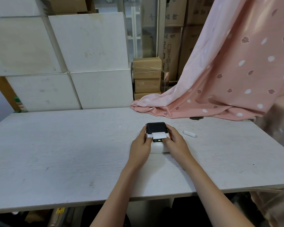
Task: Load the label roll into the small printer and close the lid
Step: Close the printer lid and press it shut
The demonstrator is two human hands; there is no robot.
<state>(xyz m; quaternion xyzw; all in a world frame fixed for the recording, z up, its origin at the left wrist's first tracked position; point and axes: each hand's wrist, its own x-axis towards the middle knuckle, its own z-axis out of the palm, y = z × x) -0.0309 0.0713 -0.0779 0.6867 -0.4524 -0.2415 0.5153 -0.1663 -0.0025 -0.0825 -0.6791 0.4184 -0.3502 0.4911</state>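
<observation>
With a white label strip [158,135] poking out below its dark lid [156,127], I clasp the small white plastic printer [159,147] with my left hand [140,147] and right hand [176,145], judging a downward press next.

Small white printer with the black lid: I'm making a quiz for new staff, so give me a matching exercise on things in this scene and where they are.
Things:
1. small white printer with black lid
2. small white paper cylinder
3. pink leaf-patterned fabric
4. stacked brown cardboard boxes

Places:
A. draped over the table's far right
B. between both hands
C. behind the table's far edge
D. lying on the table, right of the right hand

Pairs: 1-B, 2-D, 3-A, 4-C
</observation>
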